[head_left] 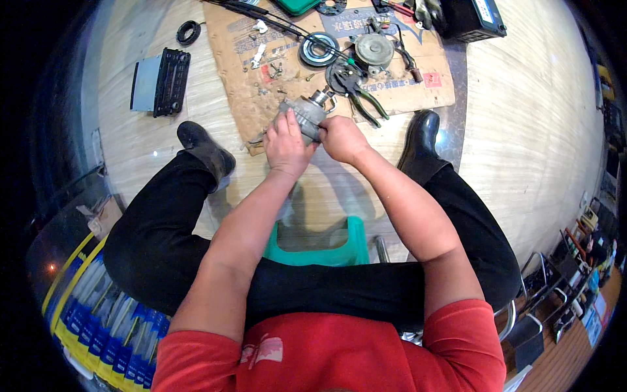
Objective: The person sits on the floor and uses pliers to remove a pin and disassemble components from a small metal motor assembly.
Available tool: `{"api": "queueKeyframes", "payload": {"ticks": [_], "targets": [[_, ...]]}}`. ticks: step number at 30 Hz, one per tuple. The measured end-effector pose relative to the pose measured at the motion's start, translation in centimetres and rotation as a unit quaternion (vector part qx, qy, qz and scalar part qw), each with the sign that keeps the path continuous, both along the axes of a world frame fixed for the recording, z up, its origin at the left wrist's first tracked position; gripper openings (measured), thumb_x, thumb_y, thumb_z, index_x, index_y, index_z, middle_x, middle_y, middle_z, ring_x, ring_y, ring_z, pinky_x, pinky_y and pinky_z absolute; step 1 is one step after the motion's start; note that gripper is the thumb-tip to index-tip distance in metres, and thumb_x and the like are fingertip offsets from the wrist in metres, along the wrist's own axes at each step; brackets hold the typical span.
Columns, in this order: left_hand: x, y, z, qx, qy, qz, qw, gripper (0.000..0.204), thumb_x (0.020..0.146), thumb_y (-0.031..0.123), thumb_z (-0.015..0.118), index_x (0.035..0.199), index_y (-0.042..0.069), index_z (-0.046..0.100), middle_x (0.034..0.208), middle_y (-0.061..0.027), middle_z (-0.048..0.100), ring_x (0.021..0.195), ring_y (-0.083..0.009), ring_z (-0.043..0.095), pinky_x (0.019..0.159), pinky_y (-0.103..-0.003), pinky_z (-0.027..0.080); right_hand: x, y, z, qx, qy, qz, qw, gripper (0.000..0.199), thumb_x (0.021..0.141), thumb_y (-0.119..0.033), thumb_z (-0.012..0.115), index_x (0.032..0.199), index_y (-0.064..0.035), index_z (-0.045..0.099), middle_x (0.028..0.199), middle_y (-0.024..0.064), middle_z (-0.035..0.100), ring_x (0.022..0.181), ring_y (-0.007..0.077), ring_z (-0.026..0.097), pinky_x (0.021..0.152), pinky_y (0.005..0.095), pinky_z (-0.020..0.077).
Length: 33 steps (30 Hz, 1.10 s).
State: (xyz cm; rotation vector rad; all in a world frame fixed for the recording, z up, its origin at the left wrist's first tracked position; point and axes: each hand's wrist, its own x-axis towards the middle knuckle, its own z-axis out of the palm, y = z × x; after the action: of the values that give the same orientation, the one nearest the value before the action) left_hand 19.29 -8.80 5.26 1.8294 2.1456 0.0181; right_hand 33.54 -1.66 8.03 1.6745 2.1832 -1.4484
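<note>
A grey metal compressor (305, 116), with a bright shaft end pointing away from me, rests at the near edge of the cardboard. My left hand (287, 145) lies over its left side, fingers along the casing, gripping it. Against its right side, my right hand (343, 138) is closed; whatever its fingertips pinch is hidden. Just beyond are pliers (360, 98) with dark green handles, their jaws over a round metal disc (339, 76). A pulley ring (319, 49) and a round grey metal part with a cable (374, 49) lie farther back.
Small screws (277, 70) and white scraps are scattered on the cardboard (228, 49). A car radio (171, 83) and a black ring (188, 32) lie left. Gloves (429, 13) and a black battery (467, 23) stand far right. Below me is a green stool (356, 245).
</note>
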Motion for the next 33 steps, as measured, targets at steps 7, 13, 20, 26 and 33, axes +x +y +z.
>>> {"api": "queueKeyframes", "payload": {"ticks": [7,13,20,26,33], "targets": [[-0.2,-0.3,-0.2,-0.011,0.001,0.002,1.0,0.1,0.071,0.04,0.083,0.148,0.002,0.031,0.143,-0.0146,0.039,0.127,-0.0388,0.041,0.105,-0.051,0.036,-1.5,-1.6,1.5,0.054,-0.002,-0.03,0.998,0.019,0.076,-0.01,0.062,0.09,0.0007,0.07,0.085,0.0265,0.068,0.086,0.0413,0.067,0.082,0.0488,0.0537],[0.2,-0.5,-0.6,-0.016,0.01,0.004,1.0,0.101,0.073,0.041,0.081,0.151,0.008,0.026,0.145,-0.0155,0.037,0.129,-0.0424,0.039,0.105,-0.055,0.034,-1.5,-3.4,0.6,0.094,0.059,-0.115,0.987,0.021,0.078,-0.006,0.058,0.094,0.0022,0.068,0.081,0.0291,0.065,0.08,0.0451,0.066,0.077,0.0501,0.0541],[0.1,-0.7,-1.6,0.019,-0.004,0.02,1.0,0.098,0.075,0.046,0.077,0.152,0.011,0.025,0.145,-0.0155,0.038,0.127,-0.0437,0.041,0.105,-0.057,0.034,-2.3,-4.5,0.5,0.095,0.058,-0.181,0.977,0.022,0.083,-0.007,0.055,0.098,0.0015,0.068,0.082,0.0296,0.065,0.081,0.0456,0.066,0.076,0.0516,0.0533],[0.3,-0.4,-0.5,0.0,0.055,0.02,0.998,0.089,0.076,0.038,0.076,0.147,0.007,0.032,0.139,-0.0149,0.044,0.124,-0.0366,0.046,0.104,-0.047,0.039,-3.0,-4.0,1.7,0.048,0.003,-0.145,0.988,0.031,0.085,-0.008,0.055,0.111,0.0007,0.069,0.089,0.0291,0.067,0.085,0.0439,0.067,0.081,0.0472,0.0536],[0.9,-0.6,0.7,0.035,0.037,0.0,0.999,0.102,0.067,0.034,0.086,0.147,0.004,0.031,0.138,-0.016,0.044,0.122,-0.037,0.047,0.103,-0.047,0.04,1.0,-1.3,-1.6,0.009,0.077,-0.05,0.996,0.035,0.08,-0.016,0.06,0.112,-0.0064,0.072,0.093,0.0253,0.068,0.089,0.0399,0.068,0.084,0.045,0.0536]]}}
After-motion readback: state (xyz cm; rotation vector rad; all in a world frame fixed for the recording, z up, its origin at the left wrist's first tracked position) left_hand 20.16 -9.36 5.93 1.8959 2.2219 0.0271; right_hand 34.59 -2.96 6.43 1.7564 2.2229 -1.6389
